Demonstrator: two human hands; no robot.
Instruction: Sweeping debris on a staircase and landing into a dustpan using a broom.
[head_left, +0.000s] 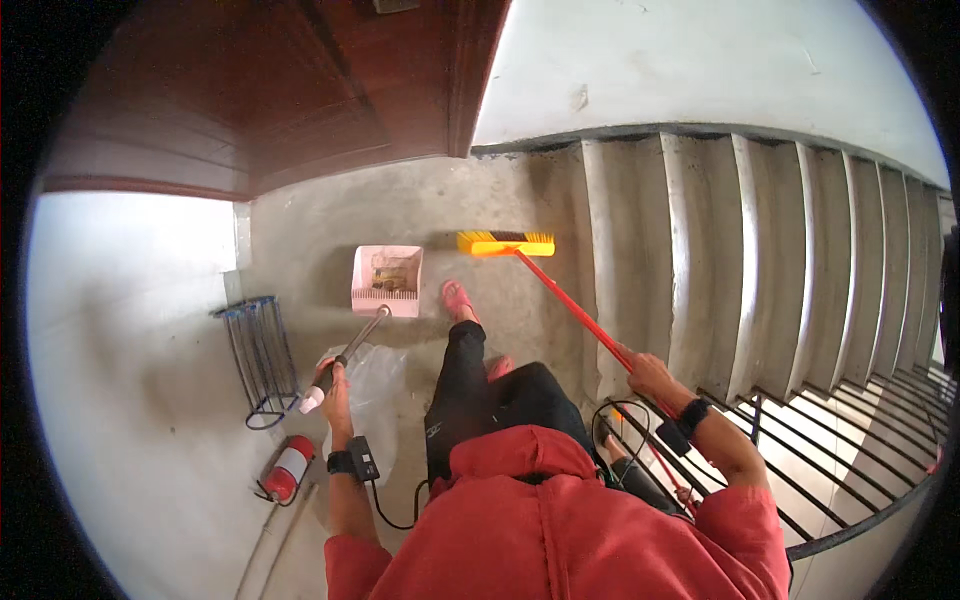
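Note:
My left hand (337, 384) grips the dark upper handle of a long-handled pink dustpan (386, 304). The pan lies on the concrete floor with its teeth on the handle side, and some debris shows inside it. In my right hand (651, 375) is the red pole (574, 309) of a broom. Its yellow head (506, 247), with yellow and dark bristles, is on or just above the floor to the right of the dustpan. My foot in a pink clog (456, 298) stands between the two.
Concrete stairs (697, 262) and a metal railing (795, 465) lie to my right. A reddish-brown door (285, 97) is ahead. On the left are a metal rack (262, 360), a fire extinguisher (289, 469) and a clear plastic bag (375, 390). Another person's leg (641, 480) shows beyond the railing.

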